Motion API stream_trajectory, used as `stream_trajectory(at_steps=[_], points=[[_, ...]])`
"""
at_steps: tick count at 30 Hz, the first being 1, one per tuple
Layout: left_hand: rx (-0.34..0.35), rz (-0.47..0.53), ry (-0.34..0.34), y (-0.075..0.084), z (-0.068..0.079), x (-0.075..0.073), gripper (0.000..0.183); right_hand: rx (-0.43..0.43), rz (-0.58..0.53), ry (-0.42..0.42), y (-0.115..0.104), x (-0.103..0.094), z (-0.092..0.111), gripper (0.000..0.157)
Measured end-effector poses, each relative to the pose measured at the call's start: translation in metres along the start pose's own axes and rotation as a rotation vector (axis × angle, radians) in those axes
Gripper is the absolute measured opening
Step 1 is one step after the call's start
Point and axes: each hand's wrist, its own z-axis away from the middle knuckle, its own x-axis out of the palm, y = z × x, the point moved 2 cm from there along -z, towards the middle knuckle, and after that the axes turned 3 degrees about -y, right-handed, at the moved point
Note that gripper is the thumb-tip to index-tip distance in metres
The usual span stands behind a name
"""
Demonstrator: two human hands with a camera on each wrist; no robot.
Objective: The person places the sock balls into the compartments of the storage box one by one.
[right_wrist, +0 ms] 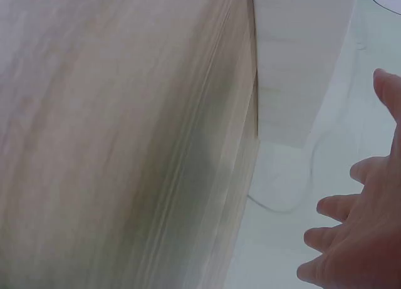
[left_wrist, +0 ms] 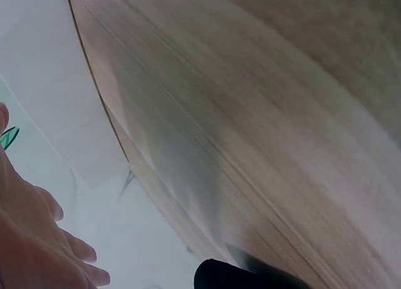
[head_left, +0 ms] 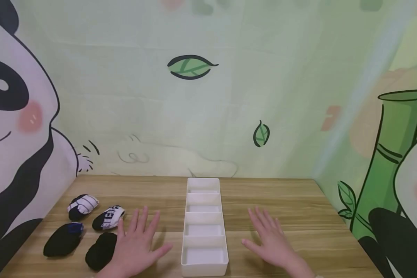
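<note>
Socks first, four rolled bundles well to the left of the white divider box [head_left: 204, 227] on the wooden table [head_left: 292, 208]: a striped sock roll [head_left: 82, 204] and a lettered sock roll [head_left: 108, 217] at the back, a black sock roll with a blue patch [head_left: 63, 240] and a plain black sock roll [head_left: 101, 250] in front; the box shows four compartments in a row, all bare. From the head view the left hand [head_left: 136, 243] lies flat, fingers spread, holding nothing, just left of the box and just beside the plain black roll; the right hand [head_left: 272, 241] lies flat just right of the box, fingers wide, also holding nothing. Risk, as I judge it: that left wrist sits so close to the plain black roll that a careless sweep could knock it off the near edge or unroll it.

Left wrist view now: blurred wood grain, a sliver of hand, a dark shape at the bottom edge, probably a sock.

Right wrist view: blurred tabletop, straight fingers [right_wrist: 332, 239], nothing gripped.
</note>
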Motion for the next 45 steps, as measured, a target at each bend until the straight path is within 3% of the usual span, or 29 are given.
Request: stream_trajectory(at_steps=[8, 17, 26, 33, 45], points=[[-0.002, -0.001, 0.037, -0.003, 0.001, -0.001, 0.101, -0.005, -0.184, -0.004, -0.002, 0.002, -0.001, 0.087], [0.020, 0.013, 0.115, -0.019, 0.006, -0.007, 0.096, 0.100, -0.434, -0.075, -0.004, 0.013, -0.001, 0.087], [-0.037, 0.046, 0.084, -0.040, 0.015, -0.014, 0.100, 0.088, -0.586, -0.100, -0.012, 0.021, -0.002, 0.086], [-0.046, 0.134, 0.116, -0.054, 0.021, -0.017, 0.104, 0.052, -0.702, -0.144, -0.017, 0.026, -0.005, 0.085], [-0.130, 0.256, 0.049, -0.079, 0.033, -0.022, 0.105, 0.007, -0.933, -0.241, -0.023, 0.035, -0.008, 0.083]])
